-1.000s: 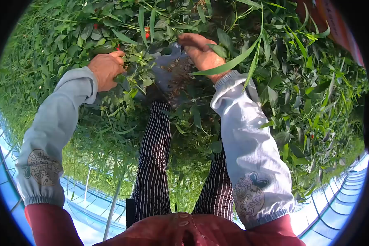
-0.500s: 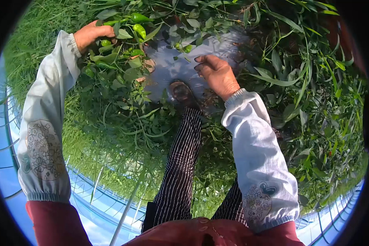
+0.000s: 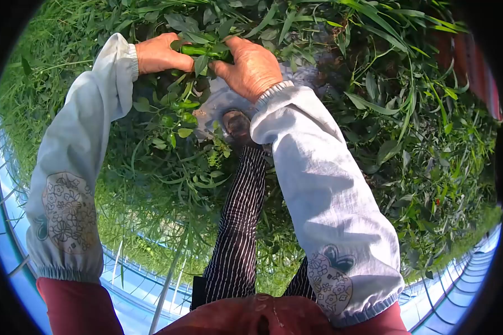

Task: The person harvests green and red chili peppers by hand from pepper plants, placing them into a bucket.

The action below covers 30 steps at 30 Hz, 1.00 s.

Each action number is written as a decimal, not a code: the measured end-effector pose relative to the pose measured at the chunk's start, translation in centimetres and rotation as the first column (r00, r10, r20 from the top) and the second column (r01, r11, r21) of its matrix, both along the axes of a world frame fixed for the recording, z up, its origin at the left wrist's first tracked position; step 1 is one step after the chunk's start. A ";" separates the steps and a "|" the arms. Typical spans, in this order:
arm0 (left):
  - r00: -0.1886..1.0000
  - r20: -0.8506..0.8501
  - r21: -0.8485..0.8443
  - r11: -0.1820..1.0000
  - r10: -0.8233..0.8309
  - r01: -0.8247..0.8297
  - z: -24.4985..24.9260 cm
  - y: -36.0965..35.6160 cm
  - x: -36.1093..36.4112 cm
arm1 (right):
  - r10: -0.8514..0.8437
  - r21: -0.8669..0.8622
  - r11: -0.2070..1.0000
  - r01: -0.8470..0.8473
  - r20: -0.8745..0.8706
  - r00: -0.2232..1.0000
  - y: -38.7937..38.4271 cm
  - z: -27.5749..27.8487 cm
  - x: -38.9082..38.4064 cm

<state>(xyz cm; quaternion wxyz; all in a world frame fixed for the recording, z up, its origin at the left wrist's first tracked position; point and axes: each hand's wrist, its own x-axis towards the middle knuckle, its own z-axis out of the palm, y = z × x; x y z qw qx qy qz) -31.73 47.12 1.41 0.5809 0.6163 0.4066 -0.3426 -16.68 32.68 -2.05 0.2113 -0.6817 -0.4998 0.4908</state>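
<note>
A long green pepper (image 3: 204, 51) hangs in a leafy pepper plant (image 3: 179, 111) at the top of the view. My left hand (image 3: 157, 53) grips the plant's stem and foliage at the pepper's left end. My right hand (image 3: 250, 66) closes its fingers on the pepper's right end. Both arms wear pale sleeve covers. More small green peppers (image 3: 185, 104) sit lower in the same plant.
Dense grass and leafy plants (image 3: 419, 139) surround me. Grey ground cover (image 3: 218, 103) lies under the plant, with my shoe (image 3: 237, 124) and striped trouser leg (image 3: 237, 223) on it. A red object (image 3: 475, 61) shows at the upper right.
My right hand has moved up and left from over the ground cover onto the pepper. My left hand has shifted right along the plant, so both hands now meet at the pepper.
</note>
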 end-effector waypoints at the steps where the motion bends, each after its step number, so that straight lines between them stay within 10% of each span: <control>1: 0.997 -0.005 0.001 0.997 -0.078 0.078 0.3 0.0 0.6 | 0.024 -0.038 0.999 -0.023 0.013 1.000 -0.2 -0.1 0.0; 12: 0.824 0.074 0.242 0.812 -0.561 0.531 -3.9 -4.7 2.7 | -0.052 -0.383 0.920 -0.076 -0.315 0.948 -6.3 -0.5 2.0; 17: 0.761 -0.006 0.282 0.729 -0.649 0.624 -3.6 -6.6 4.5 | -0.293 -0.468 0.789 -0.397 -0.856 0.426 -8.0 2.7 4.5; 22: 0.845 0.025 0.251 0.821 -0.535 0.512 -3.6 -6.7 4.2 | -0.471 -0.308 0.880 0.363 -0.672 0.571 -9.1 1.6 2.6; 25: 0.835 -0.009 0.377 0.772 -0.550 0.512 -3.9 -7.0 4.5 | -0.201 0.053 0.977 0.204 -0.055 0.978 -6.8 1.2 1.6; 30: 0.731 -0.212 0.293 0.672 -0.648 0.681 -4.4 -7.0 6.0 | 0.011 -0.129 0.992 0.004 0.114 0.993 -4.7 1.5 1.3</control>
